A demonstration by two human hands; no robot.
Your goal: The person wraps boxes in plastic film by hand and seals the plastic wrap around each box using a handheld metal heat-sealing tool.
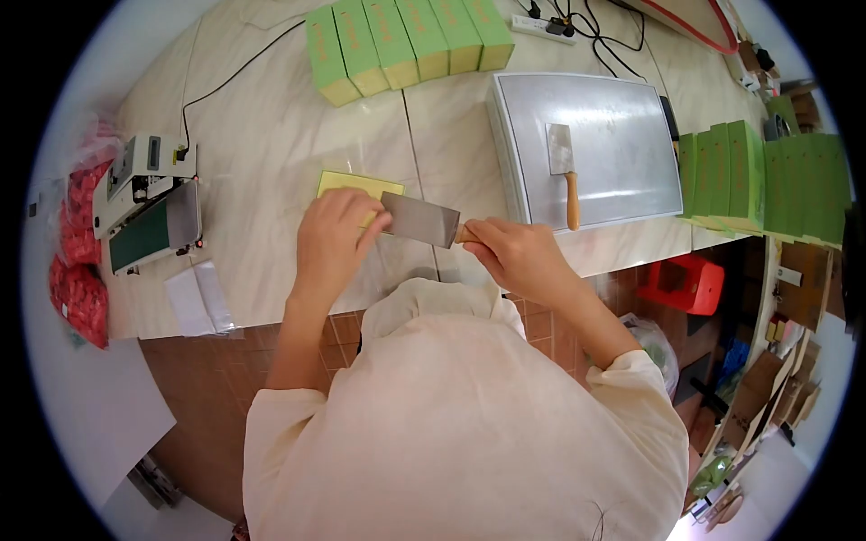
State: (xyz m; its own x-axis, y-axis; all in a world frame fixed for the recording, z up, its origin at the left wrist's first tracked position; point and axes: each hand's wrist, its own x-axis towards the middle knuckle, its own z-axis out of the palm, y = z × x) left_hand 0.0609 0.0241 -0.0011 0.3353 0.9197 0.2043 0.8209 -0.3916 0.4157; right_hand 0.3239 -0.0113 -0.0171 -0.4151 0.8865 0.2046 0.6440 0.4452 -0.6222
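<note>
My right hand [505,250] is closed round the wooden handle of a small cleaver-like blade [419,219], held low over the table's near side. The blade points left, and its far end reaches my left hand [334,236]. My left hand lies over a flat yellow-green piece [361,183], with its fingertips and thumb near the blade's end. Whether those fingers grip anything is hidden. A second wooden-handled blade [561,151] lies on the grey metal-topped box to the right.
Green boxes [392,45] stand in a row at the back, and more green boxes [722,171] at the right. A white machine [149,203] is on the left, with white papers [199,298] near the front edge. A power strip [543,28] and cables lie at the back.
</note>
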